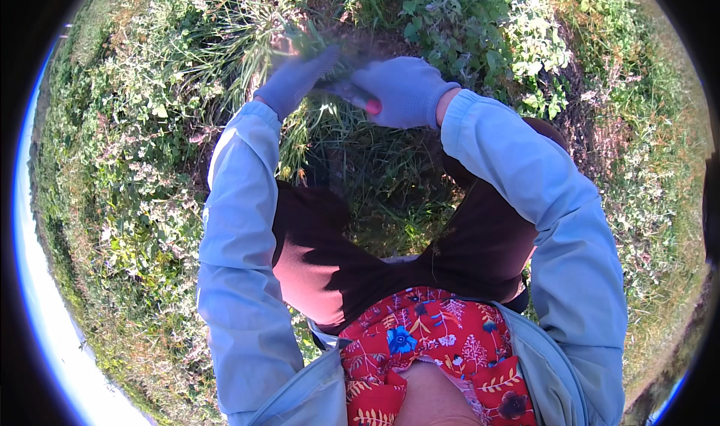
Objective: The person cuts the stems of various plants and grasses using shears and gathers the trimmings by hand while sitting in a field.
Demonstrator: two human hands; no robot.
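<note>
My left hand point(298, 80), in a grey knit glove, is at the upper middle of the view, against a tuft of long green grass point(242, 60); motion blur hides its fingers and whether it grips the blades. Just to the right, my right hand point(399, 91), gloved alike, is closed on a tool handle with a red end point(373, 107). A dark, flat part of the tool reaches from that fist towards my left hand. Its far end is blurred, so its exact kind cannot be told.
Leafy weeds point(450, 26) grow beyond my right hand, and pale flowering plants point(157, 173) spread along the left. Cut or flattened grass point(388, 161) lies in shade between my bent knees. A strip of bare soil point(579, 100) shows at the right.
</note>
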